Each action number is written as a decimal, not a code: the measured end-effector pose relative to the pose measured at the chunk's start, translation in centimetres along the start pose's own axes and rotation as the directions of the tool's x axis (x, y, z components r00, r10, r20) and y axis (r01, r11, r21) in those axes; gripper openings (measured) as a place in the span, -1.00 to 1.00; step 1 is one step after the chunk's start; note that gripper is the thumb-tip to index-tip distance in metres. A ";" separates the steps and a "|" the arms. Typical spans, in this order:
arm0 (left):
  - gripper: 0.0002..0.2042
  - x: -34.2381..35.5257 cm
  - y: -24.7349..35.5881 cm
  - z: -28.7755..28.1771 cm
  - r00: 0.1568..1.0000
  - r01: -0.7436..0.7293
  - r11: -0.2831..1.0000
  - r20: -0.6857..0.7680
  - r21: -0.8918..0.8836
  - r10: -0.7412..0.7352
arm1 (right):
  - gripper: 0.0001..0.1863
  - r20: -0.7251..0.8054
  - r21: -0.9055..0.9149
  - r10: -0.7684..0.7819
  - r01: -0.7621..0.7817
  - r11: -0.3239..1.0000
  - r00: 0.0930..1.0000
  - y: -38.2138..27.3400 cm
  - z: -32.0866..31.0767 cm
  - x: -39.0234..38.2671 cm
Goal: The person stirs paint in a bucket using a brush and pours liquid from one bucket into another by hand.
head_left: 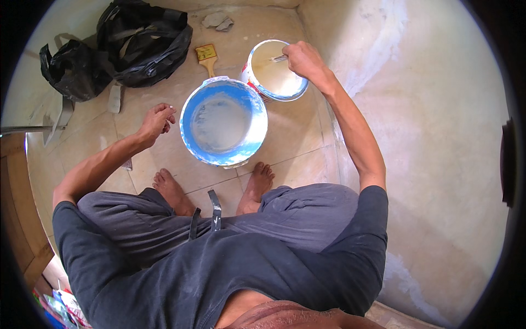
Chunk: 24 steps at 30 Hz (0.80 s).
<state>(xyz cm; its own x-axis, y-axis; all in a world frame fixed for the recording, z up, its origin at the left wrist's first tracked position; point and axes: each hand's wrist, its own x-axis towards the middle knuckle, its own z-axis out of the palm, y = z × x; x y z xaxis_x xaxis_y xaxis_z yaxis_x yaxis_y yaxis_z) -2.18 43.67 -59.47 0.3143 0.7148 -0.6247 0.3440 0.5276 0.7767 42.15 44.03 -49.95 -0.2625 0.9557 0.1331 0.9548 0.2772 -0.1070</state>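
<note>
My right hand point(307, 61) is closed at the rim of a white bucket point(304, 94) with pale liquid in it. From its fingers a small greyish tool point(278, 58) points in over the liquid; its kind I cannot make out. Left and nearer stands a larger bucket point(189, 123), blue inside, with whitish material on its bottom. Just left of this bucket, my left hand point(159, 119) hovers with loosely bent fingers apart, touching nothing I can see. Beyond the larger bucket lies a wide paintbrush point(208, 61) with a wooden handle and a yellow label.
Black plastic bags point(145, 46) lie at the far left, with a pale flat piece point(115, 98) beside them. A crumpled grey cloth point(218, 22) lies farther back. The patchy wall point(422, 142) rises close on my right. My bare feet point(256, 186) are on the tiles near the larger bucket.
</note>
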 end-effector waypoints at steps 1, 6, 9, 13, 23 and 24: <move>-0.81 -0.1 0.1 0.0 1.000 0.001 1.000 -0.002 0.001 -0.001 | -0.89 0.040 -0.096 0.000 0.004 0.995 0.999 0.0 -0.3 0.0; -0.81 -0.2 0.1 -0.4 1.000 -0.002 1.000 0.000 -0.012 0.002 | -0.91 0.273 -0.068 -0.040 0.061 0.996 0.961 -0.8 -2.5 -0.6; -0.81 0.0 0.0 -0.3 1.000 0.004 1.000 0.004 -0.013 -0.004 | -0.93 0.196 0.095 -0.165 0.149 0.984 0.967 -0.3 -1.9 -0.7; -0.81 0.0 0.0 -0.2 1.000 -0.008 1.000 0.014 -0.023 0.009 | -0.94 -0.025 0.083 -0.065 0.067 0.994 0.998 -0.8 0.5 0.1; -0.82 0.3 -0.1 0.0 1.000 -0.005 1.000 -0.009 -0.016 0.005 | -0.94 0.219 0.242 -0.090 0.035 0.970 0.972 2.8 1.6 -1.4; -0.82 0.3 -0.1 0.0 1.000 -0.003 1.000 -0.012 -0.008 0.003 | -0.95 0.219 0.288 -0.105 0.039 0.957 0.970 3.0 1.9 -1.1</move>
<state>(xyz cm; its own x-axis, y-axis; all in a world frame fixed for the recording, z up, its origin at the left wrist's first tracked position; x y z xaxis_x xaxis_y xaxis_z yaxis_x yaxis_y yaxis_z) -2.13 43.83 -59.73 0.3048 0.7220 -0.6212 0.3357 0.5290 0.7794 45.02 43.96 -52.32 -0.3856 0.9196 -0.0750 0.8633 0.3309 -0.3812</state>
